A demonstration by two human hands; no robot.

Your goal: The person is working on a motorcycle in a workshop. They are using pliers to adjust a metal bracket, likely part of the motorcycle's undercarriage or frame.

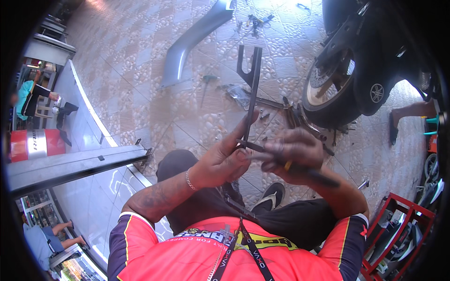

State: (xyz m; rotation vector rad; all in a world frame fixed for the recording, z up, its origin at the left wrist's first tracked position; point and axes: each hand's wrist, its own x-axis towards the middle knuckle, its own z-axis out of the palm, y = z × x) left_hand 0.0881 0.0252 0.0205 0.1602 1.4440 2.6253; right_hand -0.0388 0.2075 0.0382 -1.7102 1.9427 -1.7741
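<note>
My left hand (224, 159) grips the lower end of a long black metal bracket (254, 89), which stands up in front of me and has a forked far end. Close beside it, my right hand (294, 152) is closed round a dark-handled hand tool (323, 176) with a bit of yellow on it. The tool's narrow front end reaches to the bracket by my left fingers. Motion blurs the right hand, so I cannot make out the tool's exact kind or whether it touches the bracket.
A motorcycle wheel (328, 89) stands at the right. Before me on the tiled floor lie a silver curved panel (194, 44), a T-handle tool (208, 78), a clear plastic bag (238, 96) and several metal tools. A red rack (391, 239) is at the lower right, a metal beam (79, 166) at the left.
</note>
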